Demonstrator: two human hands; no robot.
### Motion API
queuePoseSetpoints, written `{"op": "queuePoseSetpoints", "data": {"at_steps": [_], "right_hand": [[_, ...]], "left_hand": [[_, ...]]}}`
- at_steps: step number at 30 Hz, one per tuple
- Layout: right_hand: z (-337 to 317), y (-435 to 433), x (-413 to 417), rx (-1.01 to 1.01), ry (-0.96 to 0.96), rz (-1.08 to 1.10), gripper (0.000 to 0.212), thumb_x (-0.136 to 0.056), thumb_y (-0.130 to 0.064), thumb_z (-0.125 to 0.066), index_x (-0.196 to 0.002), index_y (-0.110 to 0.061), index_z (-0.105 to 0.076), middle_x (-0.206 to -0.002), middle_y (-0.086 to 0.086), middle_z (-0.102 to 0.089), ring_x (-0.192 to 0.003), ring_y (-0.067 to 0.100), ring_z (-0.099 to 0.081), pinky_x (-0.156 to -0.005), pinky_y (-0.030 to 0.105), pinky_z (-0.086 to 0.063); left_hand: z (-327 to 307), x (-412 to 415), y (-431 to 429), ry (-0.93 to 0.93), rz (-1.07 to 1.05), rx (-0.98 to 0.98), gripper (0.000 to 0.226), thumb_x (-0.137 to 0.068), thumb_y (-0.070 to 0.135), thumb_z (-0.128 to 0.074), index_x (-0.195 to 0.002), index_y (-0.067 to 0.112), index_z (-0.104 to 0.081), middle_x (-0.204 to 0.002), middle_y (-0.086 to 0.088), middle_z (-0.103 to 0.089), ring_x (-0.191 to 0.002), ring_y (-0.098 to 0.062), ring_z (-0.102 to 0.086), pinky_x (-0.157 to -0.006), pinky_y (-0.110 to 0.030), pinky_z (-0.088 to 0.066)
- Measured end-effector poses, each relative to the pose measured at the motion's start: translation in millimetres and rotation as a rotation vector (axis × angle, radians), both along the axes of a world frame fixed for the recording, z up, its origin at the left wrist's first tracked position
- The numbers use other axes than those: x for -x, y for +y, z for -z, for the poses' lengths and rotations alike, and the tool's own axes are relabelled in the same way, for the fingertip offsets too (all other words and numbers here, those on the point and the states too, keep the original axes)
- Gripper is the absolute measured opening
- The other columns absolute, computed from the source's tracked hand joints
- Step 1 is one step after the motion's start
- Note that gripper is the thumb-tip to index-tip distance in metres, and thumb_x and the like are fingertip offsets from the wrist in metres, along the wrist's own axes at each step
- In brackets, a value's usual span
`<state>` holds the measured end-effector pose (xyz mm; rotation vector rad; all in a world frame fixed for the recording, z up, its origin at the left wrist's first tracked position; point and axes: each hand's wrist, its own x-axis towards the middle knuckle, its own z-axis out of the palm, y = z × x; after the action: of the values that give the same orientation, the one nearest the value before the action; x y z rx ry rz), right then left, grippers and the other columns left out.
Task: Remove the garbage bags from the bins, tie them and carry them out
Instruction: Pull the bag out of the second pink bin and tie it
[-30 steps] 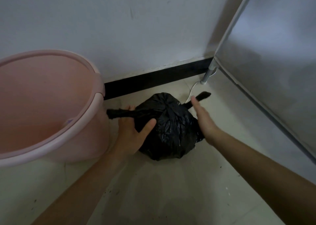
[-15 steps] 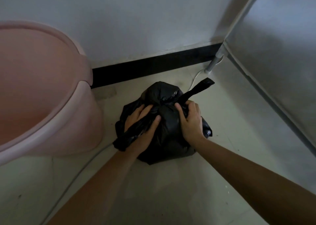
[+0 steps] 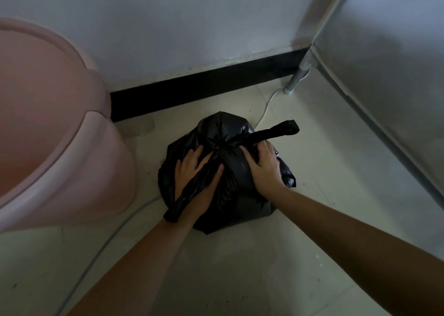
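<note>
garbage bag (image 3: 223,128) is sitting on the floor (image 3: 240,267) under both hands, out of the bin; its neck is bunching into a knot (image 3: 219,145) between the two hands; right tail (image 3: 276,131) is sticking out past the right hand, left tail (image 3: 192,190) is running back over the left hand toward the wrist

left hand (image 3: 186,169) is lying on the bag, fingers spread and fairly straight, pressing; can't tell if the thumb is pinching the tail; right hand (image 3: 264,169) is curling over the bag, fingers wrapping at the root of the right tail; hands are sitting apart, knot between them

handling, my read: thin film, soft and slack, creasing under the fingers; bulging round, so it's carrying some load, probably light to moderate; looking slick and tear-prone; the body is giving no firm hold, so I'm reckoning on gripping at the knot or both tails; lifting by one tail is risking the knot slipping

pink bin (image 3: 60,135) is standing left of the left hand, apart from the bag; black skirting (image 3: 204,87) is running beyond the hands; white cable (image 3: 264,109) is trailing beyond the right hand toward a metal leg (image 3: 298,75); grey panel (image 3: 384,75) is standing right of the right hand
</note>
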<state>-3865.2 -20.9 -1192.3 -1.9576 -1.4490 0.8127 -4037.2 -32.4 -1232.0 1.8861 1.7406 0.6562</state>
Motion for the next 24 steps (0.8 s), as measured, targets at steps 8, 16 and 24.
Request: {"op": "queuePoseSetpoints", "data": {"at_steps": [8,16,24], "right_hand": [[2.7,-7.4,-0.6,0.047,-0.126,-0.07,0.036,-0.099,-0.05,-0.047,-0.109,-0.016,-0.054,-0.112,0.001,-0.054,-0.112,0.022,-0.051,-0.104,0.05,-0.038],[-6.5,-8.2,0.6,0.08,-0.113,-0.068,0.036,-0.096,-0.052,-0.052,-0.106,-0.018,-0.055,-0.11,0.002,-0.055,-0.11,0.023,-0.053,-0.102,0.05,-0.041],[-70.6,11.5,11.7,-0.005,0.457,0.165,0.031,-0.099,-0.048,-0.052,-0.093,-0.022,-0.069,-0.095,0.0,-0.073,-0.094,0.014,-0.069,-0.085,0.031,-0.054]], "left_hand": [[3.3,5.2,-8.6,0.037,0.034,0.011,0.085,-0.09,0.077,-0.009,-0.142,0.027,-0.054,-0.156,-0.003,-0.042,-0.147,-0.027,-0.031,-0.121,-0.044,-0.012],[-0.9,7.0,-11.4,0.06,0.058,0.036,0.097,-0.084,0.083,0.001,-0.146,0.026,-0.047,-0.159,-0.001,-0.037,-0.15,-0.023,-0.024,-0.122,-0.042,-0.007],[-55.6,5.9,-10.3,-0.196,-0.033,-0.198,0.066,-0.101,0.06,-0.019,-0.151,0.02,-0.039,-0.154,-0.004,-0.043,-0.145,-0.025,-0.034,-0.117,-0.051,-0.028]]}}
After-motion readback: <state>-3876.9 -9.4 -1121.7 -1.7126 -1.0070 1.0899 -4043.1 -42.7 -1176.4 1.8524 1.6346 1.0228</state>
